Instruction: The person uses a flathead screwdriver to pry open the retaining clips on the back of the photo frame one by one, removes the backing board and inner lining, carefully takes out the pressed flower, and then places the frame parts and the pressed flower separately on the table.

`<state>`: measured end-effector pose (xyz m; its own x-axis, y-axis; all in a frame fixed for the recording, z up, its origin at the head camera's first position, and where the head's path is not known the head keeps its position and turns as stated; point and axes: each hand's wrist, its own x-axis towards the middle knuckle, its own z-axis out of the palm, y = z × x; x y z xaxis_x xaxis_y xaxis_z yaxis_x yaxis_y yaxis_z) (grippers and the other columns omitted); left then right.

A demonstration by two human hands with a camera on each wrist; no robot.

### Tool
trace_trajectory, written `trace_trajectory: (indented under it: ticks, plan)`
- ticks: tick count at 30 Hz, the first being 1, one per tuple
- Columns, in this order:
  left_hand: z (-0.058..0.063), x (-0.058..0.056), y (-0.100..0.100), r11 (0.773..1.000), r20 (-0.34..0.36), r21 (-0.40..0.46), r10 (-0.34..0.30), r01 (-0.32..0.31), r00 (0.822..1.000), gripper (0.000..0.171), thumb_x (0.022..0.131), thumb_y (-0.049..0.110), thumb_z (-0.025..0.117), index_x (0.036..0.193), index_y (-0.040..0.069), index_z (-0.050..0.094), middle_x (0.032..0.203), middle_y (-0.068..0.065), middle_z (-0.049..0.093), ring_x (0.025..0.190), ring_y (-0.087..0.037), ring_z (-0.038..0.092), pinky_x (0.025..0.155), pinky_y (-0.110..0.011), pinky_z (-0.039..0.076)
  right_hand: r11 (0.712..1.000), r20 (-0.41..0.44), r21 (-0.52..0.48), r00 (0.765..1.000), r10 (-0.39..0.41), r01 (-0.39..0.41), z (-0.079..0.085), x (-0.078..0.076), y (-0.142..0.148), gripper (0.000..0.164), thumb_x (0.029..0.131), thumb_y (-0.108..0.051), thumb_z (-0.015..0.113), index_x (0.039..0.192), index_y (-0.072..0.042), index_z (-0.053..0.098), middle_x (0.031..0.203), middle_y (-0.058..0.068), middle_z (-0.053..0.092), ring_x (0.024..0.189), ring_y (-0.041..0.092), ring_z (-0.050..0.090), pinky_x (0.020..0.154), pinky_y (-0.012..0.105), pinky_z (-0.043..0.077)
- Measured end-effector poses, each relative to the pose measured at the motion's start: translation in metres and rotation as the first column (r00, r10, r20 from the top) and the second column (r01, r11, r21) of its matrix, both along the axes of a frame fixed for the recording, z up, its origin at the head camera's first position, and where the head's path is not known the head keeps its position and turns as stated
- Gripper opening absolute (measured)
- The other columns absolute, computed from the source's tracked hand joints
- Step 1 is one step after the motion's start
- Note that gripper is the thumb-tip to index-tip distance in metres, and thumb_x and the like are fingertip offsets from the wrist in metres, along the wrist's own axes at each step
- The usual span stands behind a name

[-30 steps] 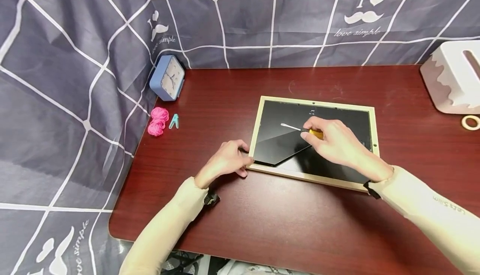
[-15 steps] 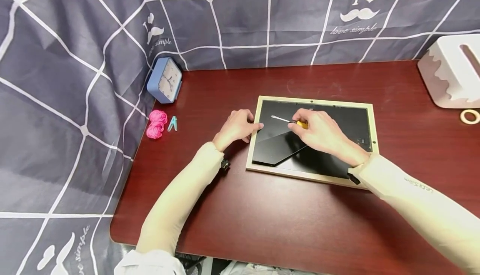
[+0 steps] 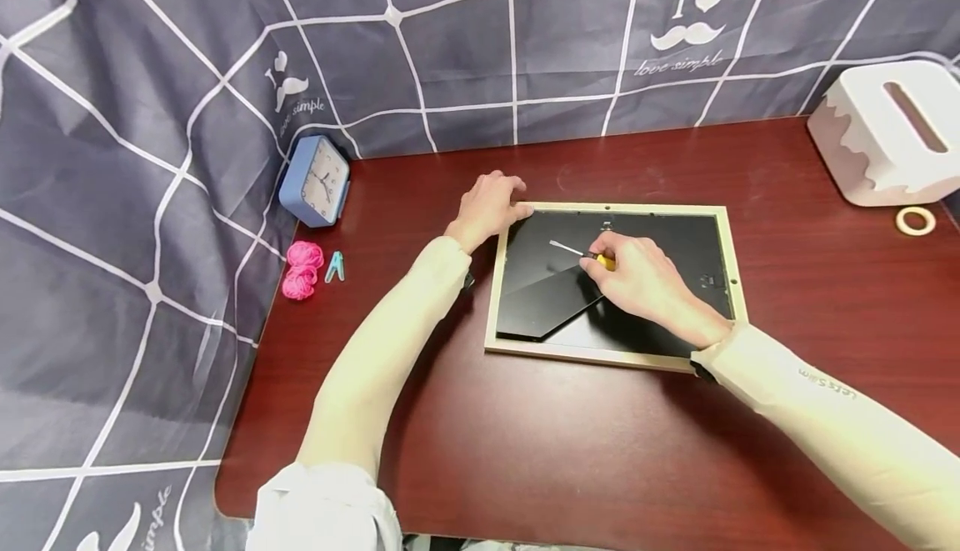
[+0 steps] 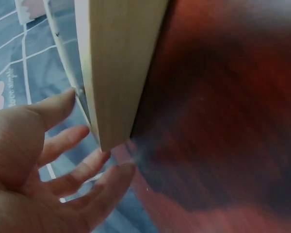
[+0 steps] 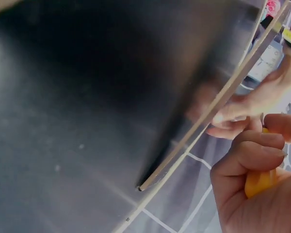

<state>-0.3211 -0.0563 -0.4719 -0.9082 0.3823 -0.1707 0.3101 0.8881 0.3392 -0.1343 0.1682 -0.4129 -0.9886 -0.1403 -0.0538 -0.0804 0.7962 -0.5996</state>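
A picture frame [image 3: 570,353] with a pale wooden rim lies face down on the table. Its black backing [image 3: 540,242] shows, with a slanted black stand flap [image 3: 547,305] across it. At the frame's far left corner is my left hand [image 3: 489,205], thumb over the rim; in the left wrist view the fingers reach loosely around the wooden corner [image 4: 119,63]. My right hand [image 3: 645,278] grips a flat-tipped screwdriver by its yellow handle [image 5: 260,183]. Over the backing, the metal shaft [image 3: 567,248] points left; whether its tip touches anything cannot be told.
A blue alarm clock [image 3: 315,182] stands at the back left. Nearer are pink yarn balls [image 3: 303,269] and a teal clothes peg [image 3: 335,267]. On the right sit a white tissue box [image 3: 885,138] and a wooden ring [image 3: 916,221]. Checked cloth [image 3: 465,59] hangs behind.
My left hand has slid along the frame's left side, from the near corner up to the far one. The right hand keeps the screwdriver over the backing, shifted slightly left.
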Motion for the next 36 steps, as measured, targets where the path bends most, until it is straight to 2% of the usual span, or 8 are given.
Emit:
trace_trajectory:
  ticks: [2,4,10,17,22,25,32,36]
  plan:
    - [0.013,0.004,0.008,0.999,-0.007,-0.017,-0.04,0.039,0.999,0.042,0.102,0.044,0.076,0.137,0.022,0.074,0.137,-0.004,0.073,0.127,-0.025,0.068,0.098,-0.052,0.065,1.0,-0.014,-0.004,1.0,-0.001,0.001,-0.001,0.0,0.001,0.021,0.104,-0.026,0.07,0.113,-0.007,0.074,0.075,0.005,0.065,0.074,0.026,0.064,0.06,0.031,0.043]
    - [0.014,0.004,0.014,0.998,-0.004,-0.022,-0.056,0.056,0.998,0.036,0.102,0.045,0.078,0.127,0.019,0.079,0.129,-0.003,0.078,0.121,-0.025,0.072,0.097,-0.049,0.066,1.0,-0.032,-0.003,0.999,-0.002,0.002,-0.002,0.0,0.003,0.022,0.103,-0.024,0.071,0.113,-0.005,0.073,0.076,0.006,0.066,0.074,0.027,0.065,0.061,0.032,0.045]
    - [-0.027,-0.013,0.005,0.999,-0.064,-0.026,-0.029,0.028,0.998,0.039,0.092,0.066,0.079,0.098,0.028,0.085,0.103,0.003,0.082,0.096,-0.021,0.077,0.079,-0.041,0.066,1.0,-0.039,0.013,0.999,-0.025,0.026,0.0,0.002,0.004,0.026,0.103,-0.024,0.071,0.117,-0.002,0.074,0.082,0.008,0.071,0.081,0.03,0.068,0.065,0.034,0.048]
    - [-0.003,0.019,-0.015,0.995,-0.071,-0.095,-0.036,0.029,0.997,0.048,0.096,0.068,0.073,0.099,0.021,0.086,0.103,0.0,0.083,0.094,-0.024,0.077,0.074,-0.048,0.066,0.999,-0.049,0.016,0.998,-0.032,0.033,0.001,0.003,0.002,0.022,0.102,-0.023,0.072,0.112,-0.003,0.074,0.078,0.006,0.069,0.081,0.03,0.067,0.065,0.032,0.047]
    - [-0.022,0.026,-0.037,0.993,-0.118,-0.12,-0.018,0.004,0.993,0.046,0.095,0.07,0.072,0.083,0.026,0.082,0.083,0.006,0.077,0.078,-0.02,0.071,0.061,-0.043,0.057,0.999,-0.052,0.006,0.998,-0.036,0.036,0.003,0.006,-0.002,0.019,0.102,-0.022,0.072,0.108,-0.004,0.073,0.077,0.006,0.067,0.079,0.028,0.066,0.062,0.031,0.045]
    - [-0.004,0.047,-0.045,0.991,-0.099,-0.13,0.004,-0.017,0.995,0.044,0.096,0.064,0.074,0.078,0.024,0.08,0.077,0.002,0.074,0.077,-0.024,0.071,0.062,-0.045,0.059,0.999,-0.058,0.001,0.998,-0.036,0.036,0.006,0.01,-0.004,0.019,0.102,-0.023,0.072,0.107,-0.004,0.074,0.076,0.005,0.067,0.078,0.027,0.066,0.062,0.031,0.045]
    - [-0.025,0.069,-0.068,0.996,-0.097,-0.086,0.011,-0.02,0.995,0.047,0.095,0.063,0.073,0.065,0.027,0.071,0.064,0.003,0.066,0.073,-0.028,0.07,0.058,-0.044,0.057,0.999,-0.072,-0.02,0.997,-0.027,0.025,0.017,0.02,-0.008,0.018,0.102,-0.023,0.074,0.105,-0.005,0.073,0.074,0.004,0.066,0.073,0.025,0.062,0.062,0.03,0.044]
    - [-0.009,0.105,-0.069,0.997,-0.051,-0.078,0.012,-0.016,0.999,0.04,0.099,0.052,0.071,0.068,0.026,0.071,0.064,0.004,0.065,0.072,-0.026,0.069,0.058,-0.041,0.057,1.0,-0.053,0.001,0.999,-0.002,0.002,0.022,0.023,-0.01,0.02,0.102,-0.025,0.073,0.108,-0.006,0.074,0.075,0.003,0.066,0.072,0.024,0.063,0.06,0.03,0.043]
